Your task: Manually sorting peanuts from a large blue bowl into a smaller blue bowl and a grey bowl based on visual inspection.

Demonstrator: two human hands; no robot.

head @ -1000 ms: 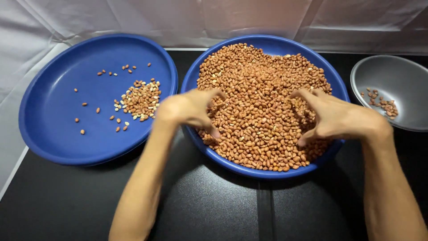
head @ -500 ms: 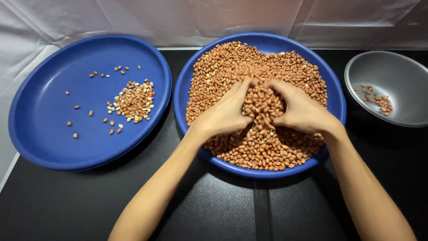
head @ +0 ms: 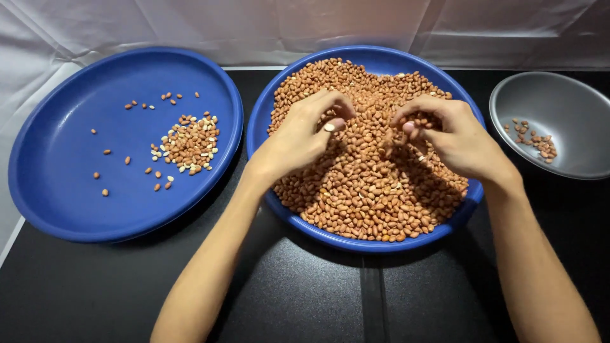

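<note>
White cloth backs a black table (head: 305, 298). Centre: blue tray (head: 381, 58) heaped with peanuts (head: 368, 190). Left hand (head: 298, 136) and right hand (head: 454, 136) rest on the heap, fingers curled, pinching a few peanuts. At 9 o'clock: blue plate (head: 63, 165) with a small sorted pile (head: 187, 143). At 3 o'clock: grey bowl (head: 559, 101), few nuts inside.

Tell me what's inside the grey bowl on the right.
The grey bowl holds a small cluster of peanuts on its floor. Its right part runs out of frame, so whatever lies there is unseen.
</note>
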